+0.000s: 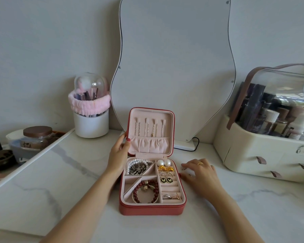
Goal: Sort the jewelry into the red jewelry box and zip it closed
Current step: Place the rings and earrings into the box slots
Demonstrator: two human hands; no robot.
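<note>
A home dressing table — wavy mirror [174, 67], brush holder [90, 118], cosmetics organizer [263, 155].

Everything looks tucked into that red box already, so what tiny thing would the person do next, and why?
Probably tip the lid forward and down with the left hand, which already grips its left edge. The jewelry box stands open with bracelets, earrings and rings in its compartments, and no loose jewelry shows on the table. The right hand rests beside the base, placed to steady it.
</note>
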